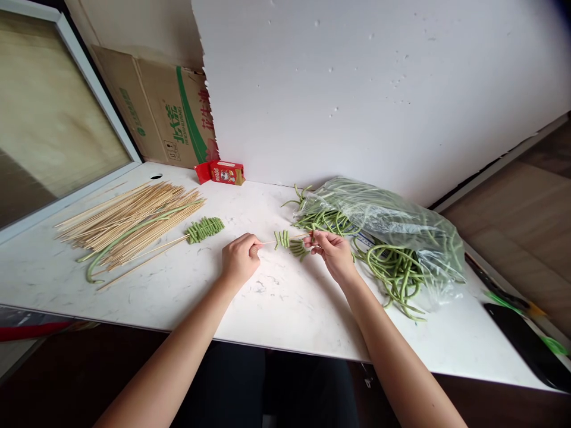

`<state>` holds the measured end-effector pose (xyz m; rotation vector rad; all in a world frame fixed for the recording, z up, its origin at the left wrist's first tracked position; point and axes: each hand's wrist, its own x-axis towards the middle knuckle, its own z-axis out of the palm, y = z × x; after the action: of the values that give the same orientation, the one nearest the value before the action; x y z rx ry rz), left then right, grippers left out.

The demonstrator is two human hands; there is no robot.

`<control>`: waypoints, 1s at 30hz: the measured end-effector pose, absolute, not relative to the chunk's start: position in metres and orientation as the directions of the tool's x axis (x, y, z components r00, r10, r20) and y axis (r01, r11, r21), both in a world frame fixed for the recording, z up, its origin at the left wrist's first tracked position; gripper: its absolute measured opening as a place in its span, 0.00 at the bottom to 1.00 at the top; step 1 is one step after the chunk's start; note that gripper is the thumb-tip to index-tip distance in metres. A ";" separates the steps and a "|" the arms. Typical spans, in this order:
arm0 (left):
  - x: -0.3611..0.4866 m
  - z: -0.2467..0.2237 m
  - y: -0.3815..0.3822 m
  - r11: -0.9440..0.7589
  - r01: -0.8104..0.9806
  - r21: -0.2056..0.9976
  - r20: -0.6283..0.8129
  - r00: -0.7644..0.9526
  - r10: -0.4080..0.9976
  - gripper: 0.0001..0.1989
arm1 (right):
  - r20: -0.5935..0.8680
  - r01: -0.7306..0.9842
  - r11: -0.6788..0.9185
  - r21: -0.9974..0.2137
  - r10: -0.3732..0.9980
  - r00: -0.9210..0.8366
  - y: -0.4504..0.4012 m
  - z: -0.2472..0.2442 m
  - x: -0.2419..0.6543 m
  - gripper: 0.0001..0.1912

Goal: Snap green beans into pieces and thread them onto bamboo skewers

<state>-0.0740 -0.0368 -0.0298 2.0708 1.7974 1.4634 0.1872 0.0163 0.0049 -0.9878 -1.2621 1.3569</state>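
Observation:
My left hand (241,257) is closed round one end of a thin skewer (267,242) at the middle of the table. Several short green bean pieces (282,239) sit crosswise on that skewer between my hands. At its other end my right hand (332,252) pinches a short piece of bean (313,227) with thumb and fingers. Just below the skewer, more cut bean pieces (298,248) lie on the table beside my right hand. To the left of my left hand lies a skewer packed with bean pieces (204,230).
Many bare skewers (134,220) with a long bean across them lie at the left. Long beans (397,270) spill from a clear plastic bag (388,208) at the right. A red box (226,172) stands at the back; a black object (526,342) lies at the right edge.

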 end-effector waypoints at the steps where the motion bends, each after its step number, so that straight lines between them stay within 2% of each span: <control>1: -0.074 -0.030 -0.037 -0.328 0.754 0.569 0.604 -0.112 0.789 0.11 | 0.078 -0.120 0.058 -0.991 0.983 -0.169 0.016 0.005 0.187 0.20; 8: -0.075 -0.031 -0.036 -0.327 0.730 0.601 0.574 -0.108 0.812 0.11 | 0.150 -0.078 0.138 -0.987 0.973 -0.174 0.017 0.005 0.189 0.18; 30: -0.076 -0.034 -0.035 -0.342 0.718 0.606 0.578 -0.102 0.810 0.10 | 0.077 -0.158 0.053 -0.986 0.985 -0.155 0.016 0.000 0.186 0.19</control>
<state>-0.0758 -0.0348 -0.0341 2.0378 1.7426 1.4440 0.1865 0.0156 -0.0001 -0.9661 -1.2387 1.3455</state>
